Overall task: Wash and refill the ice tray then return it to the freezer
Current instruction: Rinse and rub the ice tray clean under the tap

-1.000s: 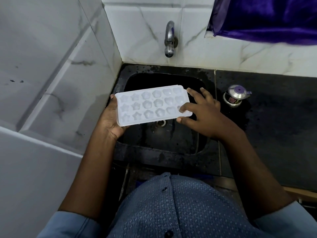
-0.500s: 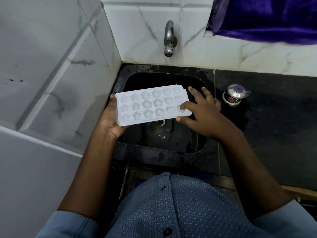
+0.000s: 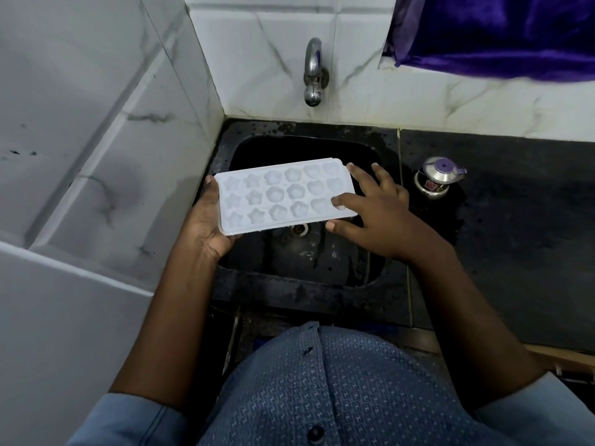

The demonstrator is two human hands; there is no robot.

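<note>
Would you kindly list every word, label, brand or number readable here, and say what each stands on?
No text here can be read.
Red label on the small steel pot: too small and blurred to read.
Ice tray: no print visible.

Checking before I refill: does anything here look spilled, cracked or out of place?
Nothing stands out. The ice tray looks whole and is held roughly level over the sink. The steel pot stands upright on the counter. The dark surface around the sink just looks wet.
</note>
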